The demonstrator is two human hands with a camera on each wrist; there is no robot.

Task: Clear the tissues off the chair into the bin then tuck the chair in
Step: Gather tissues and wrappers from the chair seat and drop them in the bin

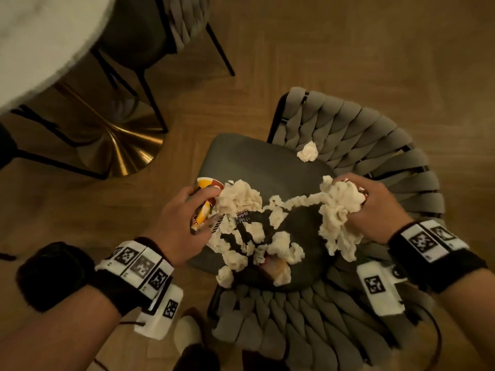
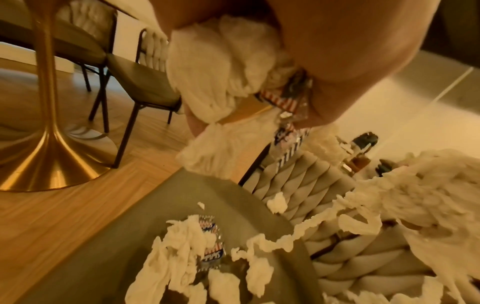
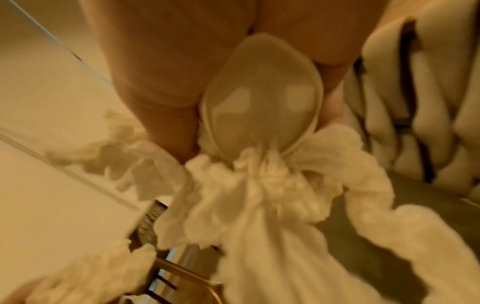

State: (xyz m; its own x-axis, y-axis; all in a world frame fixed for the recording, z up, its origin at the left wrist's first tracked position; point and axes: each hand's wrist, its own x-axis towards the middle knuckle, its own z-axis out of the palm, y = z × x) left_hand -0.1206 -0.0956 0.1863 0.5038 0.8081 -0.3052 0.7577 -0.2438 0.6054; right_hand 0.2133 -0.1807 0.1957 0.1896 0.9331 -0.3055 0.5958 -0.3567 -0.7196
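A grey chair seat [image 1: 262, 159] with a woven backrest [image 1: 375, 137] carries several crumpled white tissues [image 1: 281, 245] mixed with candy wrappers. One small tissue ball [image 1: 308, 151] lies against the backrest. My left hand [image 1: 206, 202] grips a yellow-red wrapper [image 1: 203, 210] and a tissue clump [image 1: 235, 199] over the seat's left edge. In the left wrist view this clump [image 2: 221, 61] hangs under the palm beside a striped wrapper [image 2: 285, 98]. My right hand [image 1: 367, 202] grips a bigger tissue bunch [image 1: 340, 207] at the right. The right wrist view shows that bunch [image 3: 259, 195] held with a translucent spoon-like piece [image 3: 259, 98]. A tissue strand [image 1: 294, 202] joins both clumps.
A white-topped table [image 1: 40, 44] on a gold pedestal base [image 1: 120, 145] stands at the upper left, with a second chair [image 1: 150, 30] tucked beside it. Wooden floor [image 1: 321, 49] surrounds the chair. No bin shows in any view.
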